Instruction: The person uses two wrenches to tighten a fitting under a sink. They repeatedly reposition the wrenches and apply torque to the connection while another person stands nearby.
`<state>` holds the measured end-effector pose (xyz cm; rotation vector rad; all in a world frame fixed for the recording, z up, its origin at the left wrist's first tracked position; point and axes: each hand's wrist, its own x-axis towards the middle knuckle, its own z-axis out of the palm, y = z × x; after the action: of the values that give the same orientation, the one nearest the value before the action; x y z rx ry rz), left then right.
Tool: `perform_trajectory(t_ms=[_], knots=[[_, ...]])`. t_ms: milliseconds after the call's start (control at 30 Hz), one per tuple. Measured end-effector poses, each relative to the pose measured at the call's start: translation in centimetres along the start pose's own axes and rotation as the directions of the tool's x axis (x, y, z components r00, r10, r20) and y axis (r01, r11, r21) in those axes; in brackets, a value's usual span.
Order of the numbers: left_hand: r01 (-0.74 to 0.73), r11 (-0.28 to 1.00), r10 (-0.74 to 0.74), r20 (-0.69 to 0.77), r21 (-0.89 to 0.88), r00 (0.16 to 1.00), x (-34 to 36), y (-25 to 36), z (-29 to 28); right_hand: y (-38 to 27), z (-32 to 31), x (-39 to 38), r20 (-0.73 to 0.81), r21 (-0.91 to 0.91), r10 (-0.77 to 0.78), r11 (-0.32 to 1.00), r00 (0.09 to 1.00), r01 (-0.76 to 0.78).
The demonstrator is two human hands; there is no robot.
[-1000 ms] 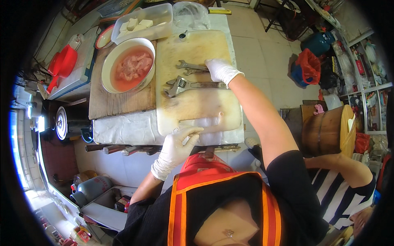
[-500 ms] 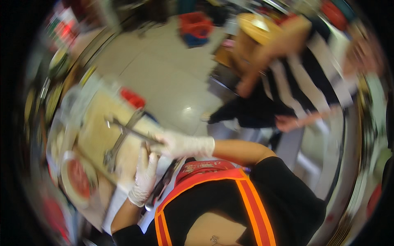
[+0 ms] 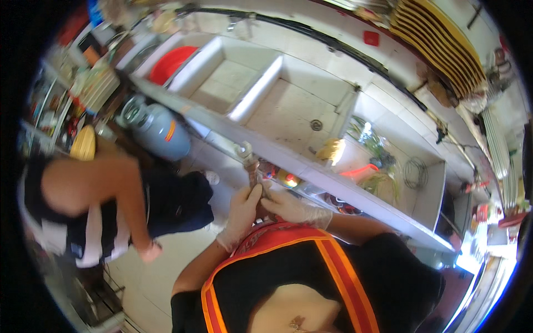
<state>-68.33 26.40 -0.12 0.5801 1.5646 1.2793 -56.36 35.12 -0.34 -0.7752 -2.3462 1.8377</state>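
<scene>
Close in front of my apron, both gloved hands meet around metal wrenches [image 3: 252,168], whose jaws point away from me toward the front of the sink counter. My left hand [image 3: 240,215] is closed on the handle side, thumb pressed along the metal. From the right, my right hand [image 3: 291,209] is closed around the lower part of the handles. The tools lie over one another, so where one ends and the other begins is hard to tell. My fingers hide the lower handles.
Ahead runs a row of white-tiled sinks [image 3: 311,145], with leafy greens [image 3: 372,147] in the right basin and a red basin [image 3: 171,64] at left. A grey-blue gas cylinder [image 3: 158,133] stands before it. A co-worker [image 3: 105,188] is close on my left.
My view has swung from a cutting board to the sinks, and the co-worker has passed from right to left in it. The wrenches, crossed and spread before, are now drawn together.
</scene>
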Motion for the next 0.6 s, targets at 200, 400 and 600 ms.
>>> perform_trajectory(t_ms=[200,400,600], knots=[[-0.059,0.962,0.009,0.184,0.267,0.983,17.0,2.8,6.3,4.9,-12.0,-1.9,-0.372,0.525,0.312,0.848,0.875,-0.079],[-0.475,0.572,0.373,0.304,0.668,0.877,34.5,9.1,11.7,5.3,-16.8,-2.0,-0.601,0.508,0.394,0.860,0.696,-0.048],[-0.552,0.485,0.432,0.363,0.678,0.825,45.4,12.0,16.9,3.4,-17.4,1.6,-0.671,0.562,0.525,0.821,0.524,-0.103]])
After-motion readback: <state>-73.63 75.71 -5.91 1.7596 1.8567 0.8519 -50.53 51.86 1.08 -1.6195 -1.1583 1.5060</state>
